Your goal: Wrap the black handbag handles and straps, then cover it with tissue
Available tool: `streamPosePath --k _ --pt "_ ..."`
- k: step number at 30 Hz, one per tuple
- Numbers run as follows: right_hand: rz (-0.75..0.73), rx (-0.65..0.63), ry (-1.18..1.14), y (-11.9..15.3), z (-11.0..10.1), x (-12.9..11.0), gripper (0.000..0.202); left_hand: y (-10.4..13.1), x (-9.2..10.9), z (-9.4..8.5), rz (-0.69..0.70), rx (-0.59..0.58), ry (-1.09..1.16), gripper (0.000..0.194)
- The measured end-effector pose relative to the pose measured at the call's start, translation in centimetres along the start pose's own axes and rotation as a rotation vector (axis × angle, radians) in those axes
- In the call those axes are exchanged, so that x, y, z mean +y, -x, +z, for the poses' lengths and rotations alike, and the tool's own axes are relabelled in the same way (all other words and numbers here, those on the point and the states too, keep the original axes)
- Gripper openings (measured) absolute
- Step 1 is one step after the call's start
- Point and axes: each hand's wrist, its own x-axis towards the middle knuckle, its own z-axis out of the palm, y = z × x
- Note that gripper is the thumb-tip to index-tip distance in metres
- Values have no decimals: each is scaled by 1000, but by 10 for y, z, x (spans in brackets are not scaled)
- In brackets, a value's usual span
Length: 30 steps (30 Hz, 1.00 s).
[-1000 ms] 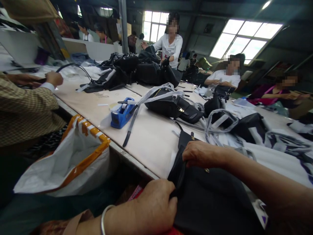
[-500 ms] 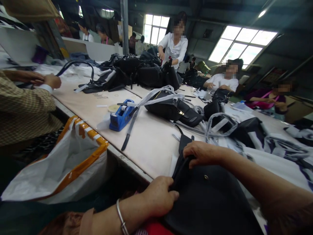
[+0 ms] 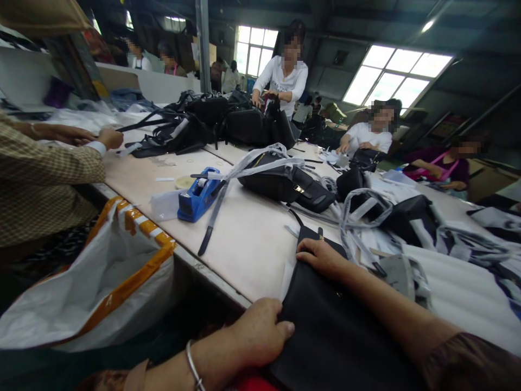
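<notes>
A black bag (image 3: 325,320) with a smooth surface lies close to my body at the table's near edge. My left hand (image 3: 262,328), a silver bangle at its wrist, is closed on the bag's left edge, thumb on top. Farther up, my right hand (image 3: 321,258) has its fingers curled over the bag near its upper end. A small gold fitting and a strap end show just beyond those fingers. My right forearm hides part of the bag, and its lower end runs out of view.
A blue tape dispenser (image 3: 198,194) stands left of a black bag with wrapped straps (image 3: 285,182). An orange-edged white sack (image 3: 122,271) hangs by the table edge. More black bags (image 3: 244,125) are piled behind. A co-worker's checked sleeve (image 3: 52,168) reaches in from the left.
The bag's flap now lies smoother, its upper part spread toward the right. My right hand has shifted slightly left; my left hand keeps its hold. The left co-worker's hands moved right.
</notes>
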Motion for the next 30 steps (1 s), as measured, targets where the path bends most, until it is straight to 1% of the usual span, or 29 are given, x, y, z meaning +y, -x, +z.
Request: streamPosePath --k 2,4,6,8,9,10,12,14,15,17,19,20,21,22,24,25,27,28,29,30 --pt "47 51 40 3 13 4 24 1 3 -5 -20 32 -106 29" --pt "73 97 80 7 21 7 29 2 14 -14 6 122 -234 33" --pt "81 134 104 9 26 8 31 1 30 -22 128 222 -350 36" --pt "82 173 107 10 29 9 34 -6 49 -26 281 272 -423 34" --pt "81 195 102 10 30 9 35 -12 58 -25 345 269 -446 36" --pt "81 220 94 10 30 10 35 -19 65 -22 394 242 -467 42" --pt "86 289 72 13 24 13 36 -34 72 -11 462 139 -519 65" --pt "103 390 52 23 11 19 35 -46 72 0 515 19 -579 85" --pt "117 450 47 33 2 23 35 -51 70 4 533 -22 -606 90" --pt "177 591 31 64 -16 30 35 -58 66 9 557 -59 -652 90" --pt "310 722 -1 107 -27 34 35 -62 67 9 569 -74 -696 90" --pt "405 763 -28 131 -28 34 37 -63 69 8 571 -86 -718 91" --pt "514 762 -65 155 -25 33 41 -64 74 6 575 -102 -741 91" --pt "614 722 -123 178 -19 30 45 -65 81 4 577 -120 -766 92" --pt "729 597 -313 218 0 19 50 -67 99 0 584 -155 -831 92" --pt "748 548 -417 233 11 11 50 -69 110 -1 594 -173 -873 90" --pt "720 486 -607 253 28 -7 48 -74 134 -1 610 -211 -966 81" --pt "690 465 -694 259 34 -15 46 -78 147 2 601 -229 -1009 77" --pt "661 454 -776 262 37 -23 44 -82 158 6 571 -241 -1046 77" --pt "638 448 -850 263 38 -28 41 -88 169 13 521 -241 -1070 81"
